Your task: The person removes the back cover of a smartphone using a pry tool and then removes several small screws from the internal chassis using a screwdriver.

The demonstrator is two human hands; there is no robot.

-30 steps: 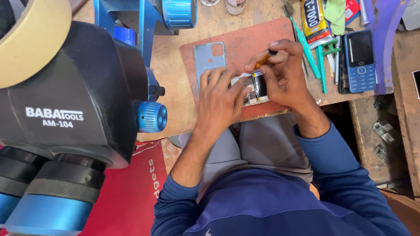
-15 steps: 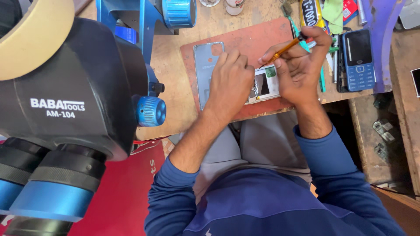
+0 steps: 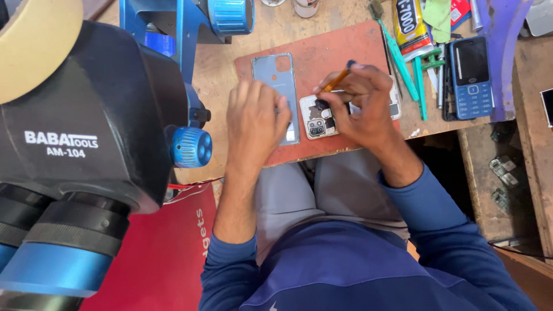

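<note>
Head view: right hand [image 3: 362, 103] grips a tool [image 3: 336, 80] over the opened phone [image 3: 320, 118] on the mat [image 3: 334, 52]. Left hand [image 3: 253, 115], fingers loose, rests on the back cover [image 3: 275, 80] beside the phone.

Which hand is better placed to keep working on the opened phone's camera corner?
Probably the right hand: it already holds the orange tool over the opened phone. The left hand is empty, resting on the back cover beside it.

Microscope [image 3: 80, 144] left, tools [image 3: 412, 63] right
</note>
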